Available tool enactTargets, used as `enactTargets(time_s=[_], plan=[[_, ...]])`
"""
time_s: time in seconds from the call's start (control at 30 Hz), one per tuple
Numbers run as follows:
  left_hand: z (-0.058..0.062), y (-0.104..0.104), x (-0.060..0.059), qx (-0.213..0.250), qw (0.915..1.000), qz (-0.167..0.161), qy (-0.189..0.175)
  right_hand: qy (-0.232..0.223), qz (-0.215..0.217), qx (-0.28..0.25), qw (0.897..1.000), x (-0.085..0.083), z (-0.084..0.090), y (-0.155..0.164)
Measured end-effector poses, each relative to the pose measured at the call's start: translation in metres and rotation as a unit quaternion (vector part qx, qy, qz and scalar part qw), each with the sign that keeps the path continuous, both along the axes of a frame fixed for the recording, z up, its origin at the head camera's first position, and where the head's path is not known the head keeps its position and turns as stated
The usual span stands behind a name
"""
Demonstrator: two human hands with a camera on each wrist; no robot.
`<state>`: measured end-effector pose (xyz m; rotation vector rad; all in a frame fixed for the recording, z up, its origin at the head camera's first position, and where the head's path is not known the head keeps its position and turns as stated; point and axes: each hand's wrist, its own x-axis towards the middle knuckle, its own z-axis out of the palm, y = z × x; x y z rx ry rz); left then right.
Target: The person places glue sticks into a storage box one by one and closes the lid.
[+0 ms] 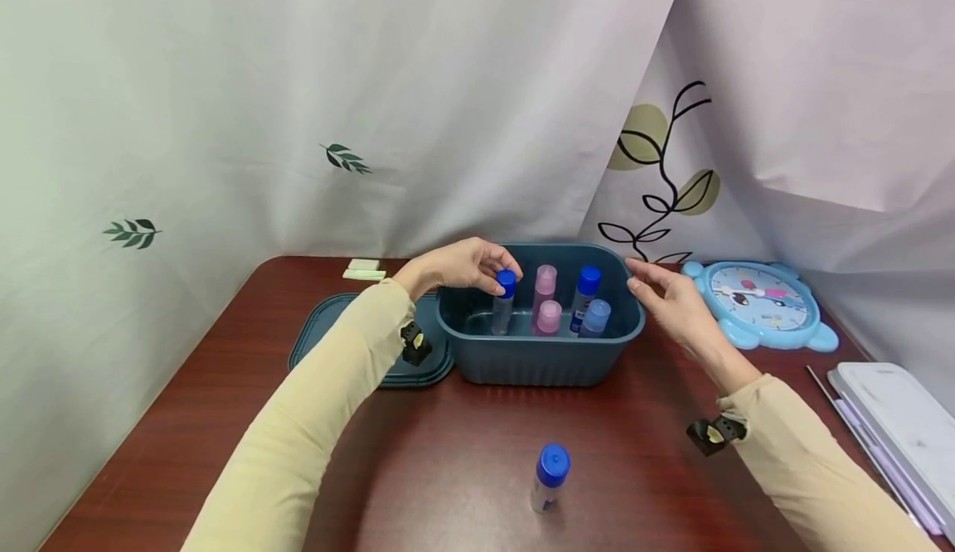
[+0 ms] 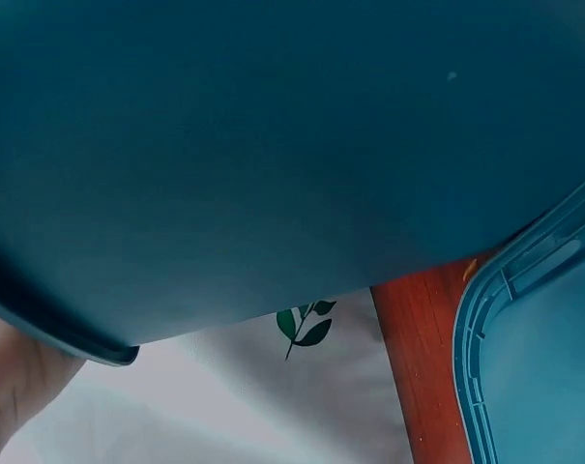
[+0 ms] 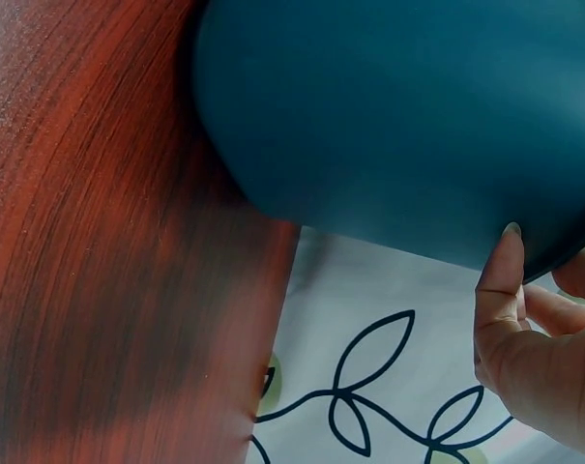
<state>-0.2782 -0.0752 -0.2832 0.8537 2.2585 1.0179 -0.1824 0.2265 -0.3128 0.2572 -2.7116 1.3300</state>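
The left hand (image 1: 458,263) pinches the blue cap of a clear bottle (image 1: 503,303) standing at the 9 o'clock end inside the dark blue bin (image 1: 537,361); its long axis runs vertical, cap up, leaning slightly. The right hand (image 1: 671,299) rests relaxed against the bin's 3 o'clock rim, thumb on the wall. A sideways pull could tip this bottle into the pink bottles (image 1: 546,303) just beside it; the cap may slip or twist loose. A lone bottle (image 1: 550,477) stands on the counter (image 1: 224,386) at 6 o'clock.
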Motion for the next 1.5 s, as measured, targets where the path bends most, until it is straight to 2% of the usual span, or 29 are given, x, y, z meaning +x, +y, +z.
enactTargets(time_s=[0.13,0.33,0.47,0.57,0.63,0.73,0.83,0.93,1.03,1.2,1.37,1.5], plan=[[-0.001,0.0,0.001,0.001,1.0,0.01,0.0,0.0,0.002,-0.002,1.0,0.0,-0.002,0.0],[0.004,-0.01,0.009,0.029,0.9983,0.037,0.034,-0.001,0.006,-0.005,1.0,0.0,-0.003,0.0],[0.01,-0.023,0.021,0.069,0.993,0.058,0.076,-0.004,0.011,-0.011,1.0,-0.001,-0.001,0.0],[0.014,-0.031,0.036,0.129,0.9859,0.056,0.09,-0.005,0.013,-0.011,1.0,-0.001,0.001,0.001],[0.015,-0.033,0.051,0.176,0.9814,0.034,0.069,-0.005,0.014,-0.009,1.0,-0.001,0.002,0.001],[0.013,-0.03,0.079,0.222,0.9742,-0.043,-0.001,-0.004,0.012,-0.007,1.0,-0.001,0.003,0.001],[0.005,-0.019,0.106,0.227,0.9612,-0.131,-0.086,-0.006,0.008,-0.005,1.0,-0.001,0.003,0.001],[-0.009,-0.007,0.125,0.209,0.9484,-0.187,-0.148,-0.003,0.007,-0.001,1.0,0.0,0.003,0.001],[-0.023,0.003,0.138,0.193,0.943,-0.207,-0.176,0.004,0.01,-0.002,1.0,0.0,0.001,0.0],[-0.039,0.013,0.149,0.179,0.9442,-0.216,-0.173,0.005,0.011,-0.005,1.0,-0.001,0.0,0.0],[-0.048,0.018,0.156,0.179,0.9464,-0.213,-0.164,-0.002,0.012,-0.007,1.0,-0.001,0.001,0.0],[-0.049,0.019,0.157,0.183,0.948,-0.207,-0.157,-0.004,0.008,-0.002,1.0,-0.001,0.002,0.0]])
